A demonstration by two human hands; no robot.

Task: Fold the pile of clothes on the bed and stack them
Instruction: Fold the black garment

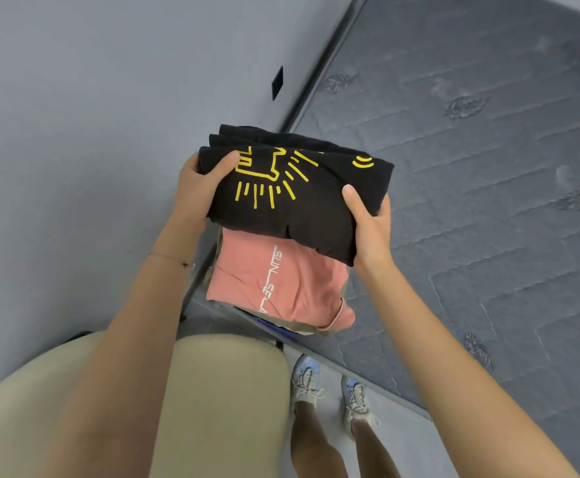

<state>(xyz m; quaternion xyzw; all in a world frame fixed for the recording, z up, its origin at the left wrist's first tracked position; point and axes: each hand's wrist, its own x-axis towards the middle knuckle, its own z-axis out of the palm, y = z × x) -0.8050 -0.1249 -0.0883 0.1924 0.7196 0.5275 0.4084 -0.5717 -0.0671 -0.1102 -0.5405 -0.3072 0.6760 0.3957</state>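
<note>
Currently held: folded black shirt [292, 201], at frame centre, carried by both hands above the stack
Left hand [195, 181]: at the shirt's 9 o'clock edge, thumb pressed on top, fingers tucked under and hidden; it pinches the layered folds
Right hand [367, 229]: at the shirt's 4 o'clock corner, thumb on top, fingers curled round the edge from below, gripping it
Stack [330, 327]: at the black shirt's 6 o'clock, on the mattress corner; a folded pink shirt [274, 284] lies on top, with a khaki layer and a bit of blue cloth peeking out beneath
Contact: the black shirt overlaps the pink shirt's far end; whether they touch cannot be told
Mattress [488, 167]: grey, quilted; its piped side edge runs from 12 o'clock down along the wall to the stack, its near edge runs off toward 4 o'clock
Open room: quilted surface stretches from 12 to 4 o'clock of the stack
Wall [74, 132]: plain grey, filling 9 to 12 o'clock, with a small black patch [277, 82]
Floor side: two shoes [307, 381] at 6 o'clock, just beside the near edge
Writing: white lettering along the pink shirt, starting "SUN", the rest broken by the fold
Print: yellow line drawing with rays on the black shirt; no words readable
</note>
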